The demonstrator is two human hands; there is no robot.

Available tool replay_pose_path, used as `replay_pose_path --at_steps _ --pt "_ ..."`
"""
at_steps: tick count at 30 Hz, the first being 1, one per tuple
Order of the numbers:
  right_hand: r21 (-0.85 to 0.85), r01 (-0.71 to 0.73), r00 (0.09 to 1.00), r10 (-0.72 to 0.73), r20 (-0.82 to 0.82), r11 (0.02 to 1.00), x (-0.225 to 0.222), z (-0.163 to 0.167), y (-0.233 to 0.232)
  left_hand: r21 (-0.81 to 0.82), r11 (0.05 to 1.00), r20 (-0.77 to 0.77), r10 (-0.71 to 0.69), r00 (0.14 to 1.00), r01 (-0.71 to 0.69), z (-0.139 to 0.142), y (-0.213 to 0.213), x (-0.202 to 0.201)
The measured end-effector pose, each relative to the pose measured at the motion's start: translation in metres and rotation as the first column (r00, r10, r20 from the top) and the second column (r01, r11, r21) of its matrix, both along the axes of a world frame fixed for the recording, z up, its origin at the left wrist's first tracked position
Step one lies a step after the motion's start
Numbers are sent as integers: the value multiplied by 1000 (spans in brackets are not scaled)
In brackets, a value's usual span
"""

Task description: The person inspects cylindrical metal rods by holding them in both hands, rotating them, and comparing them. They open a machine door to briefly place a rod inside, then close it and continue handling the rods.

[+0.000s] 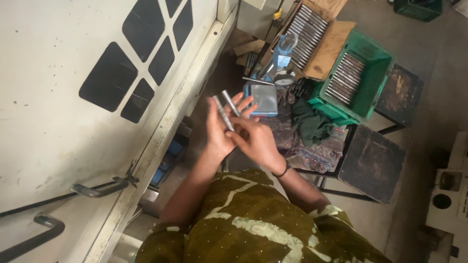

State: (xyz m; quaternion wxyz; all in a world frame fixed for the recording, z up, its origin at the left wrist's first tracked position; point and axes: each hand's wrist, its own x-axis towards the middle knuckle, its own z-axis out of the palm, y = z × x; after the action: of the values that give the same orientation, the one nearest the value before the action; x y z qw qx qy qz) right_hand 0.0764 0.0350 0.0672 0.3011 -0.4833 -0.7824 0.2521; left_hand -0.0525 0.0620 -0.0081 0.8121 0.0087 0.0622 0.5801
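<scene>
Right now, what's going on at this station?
A person stands beside a large white machine panel, both hands together in front of them. The left hand holds two slim metal rods pointing upward, and the right hand touches them low down. Ahead, a green crate and a cardboard box each hold rows of similar rods, beside a dark green cloth and a dial gauge.

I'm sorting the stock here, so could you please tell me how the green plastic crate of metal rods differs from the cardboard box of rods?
The green plastic crate sits nearer, at the right; the brown cardboard box lies farther back, beside it. The crate has tall moulded walls; the box has flat open flaps. The crate's rods fill only part of its floor; the box's row runs longer. Both hold silvery rods in neat rows.
</scene>
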Motion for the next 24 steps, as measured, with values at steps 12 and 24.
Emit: replay_pose_path --at_steps 12,24 --pt "210 -176 978 145 152 962 30 20 12 -31 978 -175 -206 963 204 -10 -3 3" --pt "391 79 996 -54 -73 917 58 -52 17 -194 959 -198 -242 950 204 -23 2 8"
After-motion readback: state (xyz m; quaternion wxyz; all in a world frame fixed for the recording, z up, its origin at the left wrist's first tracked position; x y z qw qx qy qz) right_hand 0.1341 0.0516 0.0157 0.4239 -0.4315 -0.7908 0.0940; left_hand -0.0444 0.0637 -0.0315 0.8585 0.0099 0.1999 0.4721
